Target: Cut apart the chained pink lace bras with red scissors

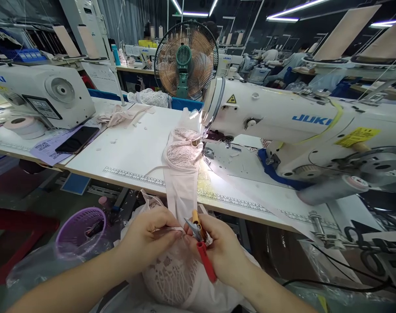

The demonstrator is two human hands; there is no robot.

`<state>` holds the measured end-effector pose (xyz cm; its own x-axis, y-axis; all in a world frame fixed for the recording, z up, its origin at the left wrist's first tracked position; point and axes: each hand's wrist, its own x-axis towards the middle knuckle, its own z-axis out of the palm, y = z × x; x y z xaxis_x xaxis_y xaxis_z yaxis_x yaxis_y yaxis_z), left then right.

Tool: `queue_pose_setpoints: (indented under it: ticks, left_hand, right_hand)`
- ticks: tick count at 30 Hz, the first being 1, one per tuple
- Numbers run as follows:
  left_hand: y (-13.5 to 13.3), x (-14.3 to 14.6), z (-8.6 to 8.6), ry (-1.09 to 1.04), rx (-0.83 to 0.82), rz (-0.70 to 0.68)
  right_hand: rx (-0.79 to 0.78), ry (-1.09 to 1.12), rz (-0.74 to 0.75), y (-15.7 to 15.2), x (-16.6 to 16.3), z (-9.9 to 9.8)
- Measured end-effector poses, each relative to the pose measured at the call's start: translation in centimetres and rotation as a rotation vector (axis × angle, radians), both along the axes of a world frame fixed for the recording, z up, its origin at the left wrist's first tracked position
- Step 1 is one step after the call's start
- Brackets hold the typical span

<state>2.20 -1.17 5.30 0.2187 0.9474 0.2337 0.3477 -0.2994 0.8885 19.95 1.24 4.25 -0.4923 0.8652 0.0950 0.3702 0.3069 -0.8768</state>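
Observation:
Pale pink bras with lace cups lie before me. One bra (pixel 183 154) is on the white table under the head of the sewing machine (pixel 270 108), its band hanging over the front edge. Another lace-cupped bra (pixel 170 280) rests on my lap. Above it, my left hand (pixel 145 241) pinches a thin edge of the pink fabric between thumb and fingers. Close beside it, my right hand (pixel 226 248) is closed round red-handled thread snips (pixel 207 263), blades pointing up and left. A small orange-yellow piece (pixel 196 217) shows by the blades. The right fingertips meet the fabric edge.
To the left are a second sewing machine (pixel 57 93), a black phone (pixel 77 140) on paper, and a tape roll (pixel 25 126). A purple basket (pixel 81 213) stands below the table. Behind it is a large fan (pixel 186 61). A grey thread cone (pixel 331 190) lies at right.

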Motion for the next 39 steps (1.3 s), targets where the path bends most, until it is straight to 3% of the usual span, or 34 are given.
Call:
queue_pose_setpoints:
  ticks: [7,13,24,29,32,35,39]
  left_hand:
    - [-0.5,0.2,-1.3,-0.098,-0.187,0.11]
    - [-0.5,0.1,-0.4,-0.095,-0.263,0.12]
    - [-0.1,-0.1,-0.5,-0.187,-0.297,0.032]
    - [-0.2,0.1,-0.4,-0.22,-0.414,0.014]
    - [-0.3,-0.3,-0.5,-0.238,-0.371,0.035]
    - [-0.1,-1.1,-0.6,-0.165,-0.343,0.004]
    - [0.4,-2.4,-0.5,-0.068,-0.437,-0.116]
  right_hand:
    - [-0.049,0.01,-0.008,-0.2,-0.1,0.0]
    - [-0.048,0.022,-0.019,-0.2,0.1,-0.2]
    - [-0.213,0.162,0.039,0.2,0.1,-0.1]
    - [-0.244,0.199,0.057,0.1,0.2,0.0]
    - [-0.275,0.229,0.055,0.1,0.5,-0.2]
    - [-0.338,0.26,0.059,0.1,0.7,-0.5]
    - [-0.343,0.253,0.075,0.1,0.8,-0.6]
